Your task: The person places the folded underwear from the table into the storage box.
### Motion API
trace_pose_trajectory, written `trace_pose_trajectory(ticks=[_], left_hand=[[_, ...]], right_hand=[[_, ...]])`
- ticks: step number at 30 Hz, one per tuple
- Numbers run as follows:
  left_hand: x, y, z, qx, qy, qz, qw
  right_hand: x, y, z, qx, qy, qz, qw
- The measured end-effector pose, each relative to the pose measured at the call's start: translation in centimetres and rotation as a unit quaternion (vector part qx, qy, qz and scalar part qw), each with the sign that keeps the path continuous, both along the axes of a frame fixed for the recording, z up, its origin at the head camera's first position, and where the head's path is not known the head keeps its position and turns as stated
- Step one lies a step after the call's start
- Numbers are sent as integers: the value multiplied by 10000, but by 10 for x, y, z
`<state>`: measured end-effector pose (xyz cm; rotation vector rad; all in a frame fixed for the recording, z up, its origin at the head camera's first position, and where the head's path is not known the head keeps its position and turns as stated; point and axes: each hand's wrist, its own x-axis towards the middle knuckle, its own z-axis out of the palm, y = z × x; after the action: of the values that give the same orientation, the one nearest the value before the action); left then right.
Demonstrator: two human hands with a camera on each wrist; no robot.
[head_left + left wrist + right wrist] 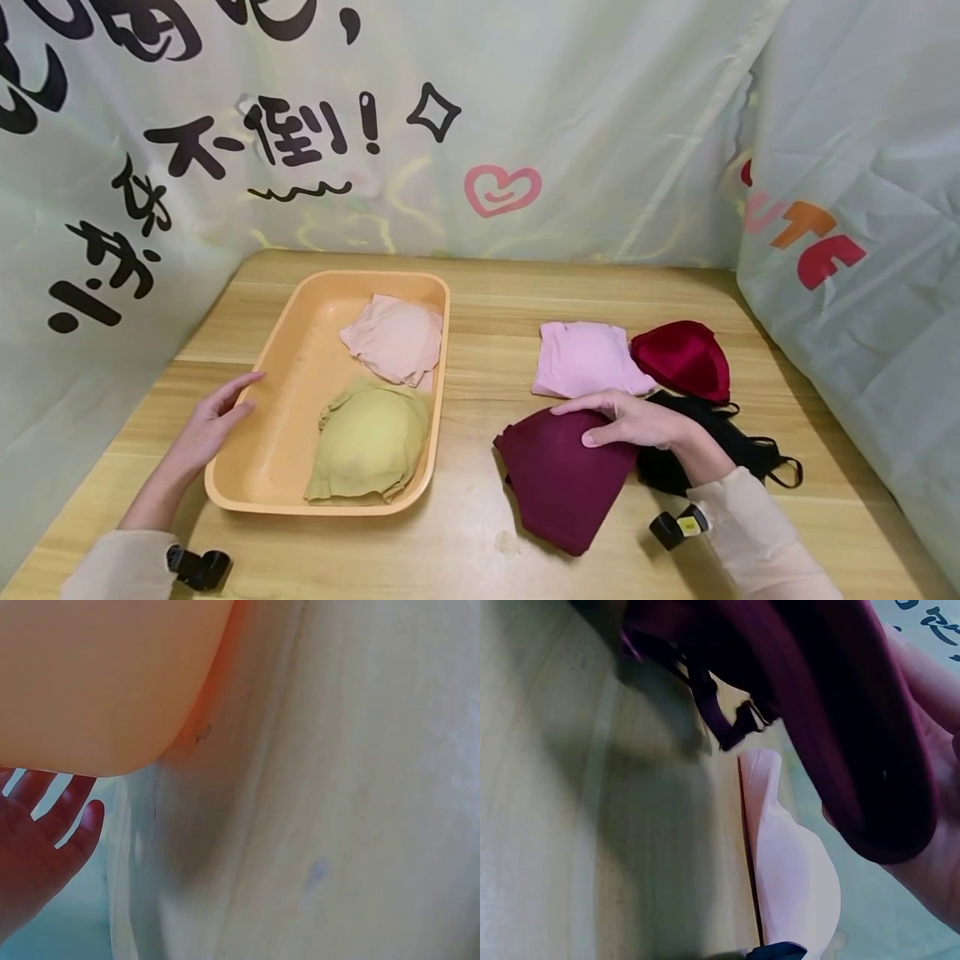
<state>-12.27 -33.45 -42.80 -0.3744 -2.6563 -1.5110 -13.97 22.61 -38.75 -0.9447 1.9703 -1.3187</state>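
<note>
My right hand [637, 419] holds a folded burgundy bra [566, 479] by its upper edge, the thumb lying on its face. In the right wrist view the bra [847, 712] is raised off the table, and a strap with a small ring hangs from it. At the left side of an orange plastic tray [273, 417] is my left hand [213, 421], its fingers fairly straight at the rim. The tray holds a yellow-green folded bra [371, 446] at its near right and a pale pink one [397, 337] at its far right.
Beyond my right hand a lilac folded bra [588, 358] lies on the wooden table [491, 308], beside a dark red one [686, 358]. A black strapped bra [720, 442] lies partly behind my right wrist. Printed cloth [600, 125] hangs around the table.
</note>
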Motion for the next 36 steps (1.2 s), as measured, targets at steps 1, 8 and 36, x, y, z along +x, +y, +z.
trace_pose_trajectory(ticks=[1,8,36], left_hand=[[0,0,0,-13,-15,15,10000],[-1,-1,0,-56,34,-8,10000],[-1,0,1,54,1,-13,10000]], right_hand=[[-1,0,0,-99,-16,-35,9999],[-7,-3,1,-720,-101,-720,9948],[-23,-48,35,-2623,-1286,-3207,9010]])
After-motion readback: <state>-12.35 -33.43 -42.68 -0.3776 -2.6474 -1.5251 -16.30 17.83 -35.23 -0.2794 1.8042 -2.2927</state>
